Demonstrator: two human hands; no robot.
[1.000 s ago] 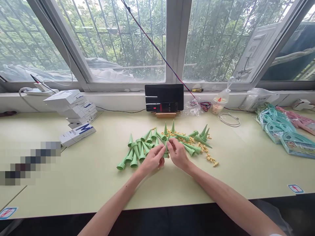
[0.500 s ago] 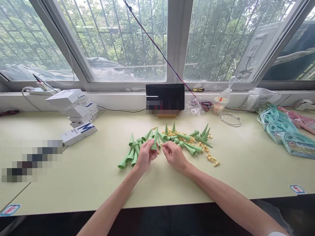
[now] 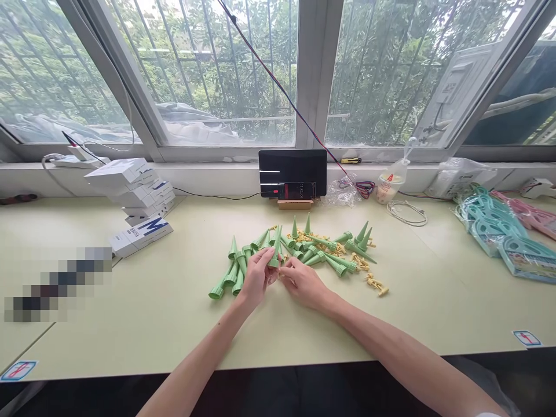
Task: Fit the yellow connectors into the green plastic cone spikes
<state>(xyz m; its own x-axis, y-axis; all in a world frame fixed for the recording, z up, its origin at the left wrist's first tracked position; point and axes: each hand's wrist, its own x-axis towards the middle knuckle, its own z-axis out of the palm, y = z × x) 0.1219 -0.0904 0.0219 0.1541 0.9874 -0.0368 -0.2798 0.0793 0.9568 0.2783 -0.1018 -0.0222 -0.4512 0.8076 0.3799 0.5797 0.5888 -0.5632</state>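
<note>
right hand (image 3: 305,284) shifted left, fingertips (image 3: 284,271) now near green cone (image 3: 277,248)

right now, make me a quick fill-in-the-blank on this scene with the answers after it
The left hand holds a cone coloured ____.
Of that cone's two ends, wide and narrow, the right hand is nearer the ____ one.
The small scattered pieces are coloured ____.
In the picture, the stacked white boxes are to the ____ of the phone.

Missing words: green; wide; yellow; left
</note>
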